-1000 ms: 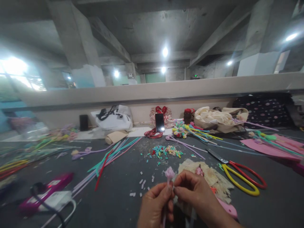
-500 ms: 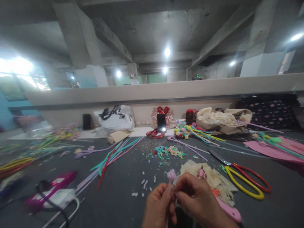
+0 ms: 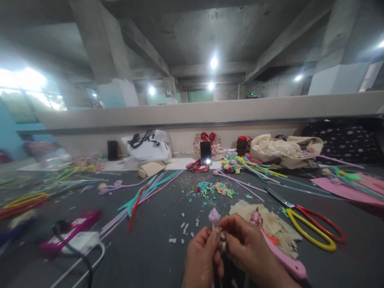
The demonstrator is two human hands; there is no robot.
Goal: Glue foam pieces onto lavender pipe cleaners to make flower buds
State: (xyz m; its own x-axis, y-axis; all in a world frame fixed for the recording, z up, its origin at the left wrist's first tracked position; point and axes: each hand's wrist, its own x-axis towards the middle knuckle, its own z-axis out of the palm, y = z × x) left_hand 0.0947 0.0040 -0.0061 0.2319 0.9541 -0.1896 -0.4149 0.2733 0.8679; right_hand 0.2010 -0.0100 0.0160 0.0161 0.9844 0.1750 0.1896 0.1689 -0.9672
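Lilac flower head [image 3: 214, 215] on a thin stem, held upright above the near edge of the dark desk [image 3: 144, 260], roughly mid-view. Left hand [image 3: 204, 253]: thumb and forefinger pinching the stem just below the head, other fingers curled in. Right hand [image 3: 246, 245]: thumb and forefinger brought together beside the stem, apparently on a small pale piece [image 3: 222, 236]; its exact shape too small to tell. Handling, judged by look: flower very light, head soft and easily crushed, stem slender and fuzzy, probably bendable with a stiffer core, not slippery. Best hold: stem close under the head, fingertips only, leaving the petals free. Pale piece likely light and easily dropped; pinch by its edges. Similar lilac bits [image 3: 172, 240] lie loose to the left of the hands. Markings: white bag [image 3: 150, 148] at the back carries bold black lettering, folded and not legible. Purple device [image 3: 73, 234] at left has a pale label, too blurred to read. No brand identified.
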